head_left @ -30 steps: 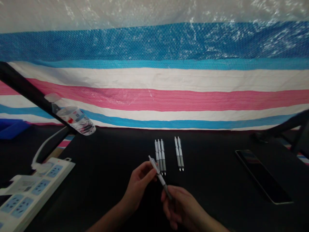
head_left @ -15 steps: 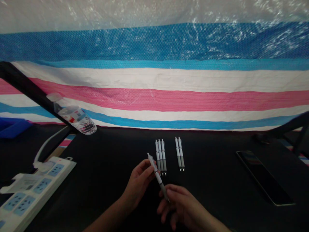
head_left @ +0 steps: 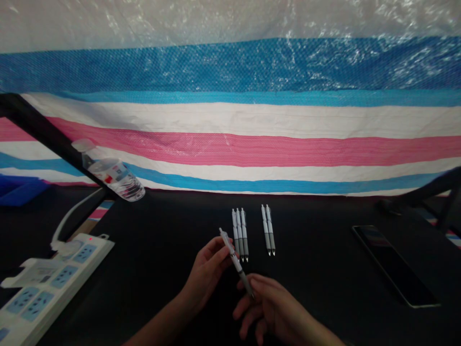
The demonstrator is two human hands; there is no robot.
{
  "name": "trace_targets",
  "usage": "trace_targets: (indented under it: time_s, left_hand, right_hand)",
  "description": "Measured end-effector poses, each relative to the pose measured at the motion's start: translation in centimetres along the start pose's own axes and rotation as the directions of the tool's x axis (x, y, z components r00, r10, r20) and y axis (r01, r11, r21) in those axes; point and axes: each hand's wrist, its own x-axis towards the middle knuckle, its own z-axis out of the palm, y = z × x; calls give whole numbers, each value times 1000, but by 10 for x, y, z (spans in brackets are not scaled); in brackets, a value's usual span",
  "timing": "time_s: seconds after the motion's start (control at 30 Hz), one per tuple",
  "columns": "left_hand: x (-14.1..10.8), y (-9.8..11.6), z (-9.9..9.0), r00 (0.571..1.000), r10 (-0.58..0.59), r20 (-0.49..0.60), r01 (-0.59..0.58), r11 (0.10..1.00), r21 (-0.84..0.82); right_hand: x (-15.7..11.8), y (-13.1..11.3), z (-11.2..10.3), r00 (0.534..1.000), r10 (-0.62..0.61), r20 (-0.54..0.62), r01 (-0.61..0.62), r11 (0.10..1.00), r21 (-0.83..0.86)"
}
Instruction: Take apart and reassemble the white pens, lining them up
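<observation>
A white pen with a grey grip [head_left: 236,262] slants across the space between my hands, its tip toward me. My left hand [head_left: 211,266] pinches its upper part between thumb and fingers. At the tip end, my right hand [head_left: 264,300] has its thumb and index finger round the grey grip, the other fingers loosely spread. Just beyond my left hand, three similar pens [head_left: 240,233] lie side by side on the black table [head_left: 309,269]. Two more pens [head_left: 268,229] lie together to their right.
A dark phone [head_left: 394,264] lies at the right. A white power strip [head_left: 54,283] with a plugged-in cable is at the left. Behind it a clear plastic bottle [head_left: 117,178] leans by a black bar [head_left: 54,134]. A striped sheet [head_left: 252,149] hangs behind the table.
The held pen's tip has shifted very slightly, and the lower fingers of my right hand have spread a little. The pens on the table have stayed put.
</observation>
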Motion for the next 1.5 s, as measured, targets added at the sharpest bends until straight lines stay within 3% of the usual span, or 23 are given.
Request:
trace_targets:
  time_s: [0.47, 0.57, 0.77, 1.23, 1.5]
  left_hand:
    - [0, 1, -1, 1000, 13, -14, -13, 1000, 2]
    - [0, 2, -1, 1000, 9, -13, -9, 1000, -3]
    - [1, 1, -2, 1000, 11, -16, -11, 1000, -15]
    - [14, 24, -10, 981, 103, -165, -121, 987, -107]
    - [19, 26, -18, 972, 118, -202, -146, 981, -127]
  right_hand:
    - [0, -1, -3, 999, -14, 38, 13, 999, 32]
    - [0, -1, -2, 999, 29, 18, -29, 1000, 3]
    - [3, 2, -3, 1000, 3, -1, -3, 998, -64]
    - [3, 5, -1, 999, 36, -24, -40, 986, -159]
    - [5, 6, -5, 999, 34, 3, -33, 985, -167]
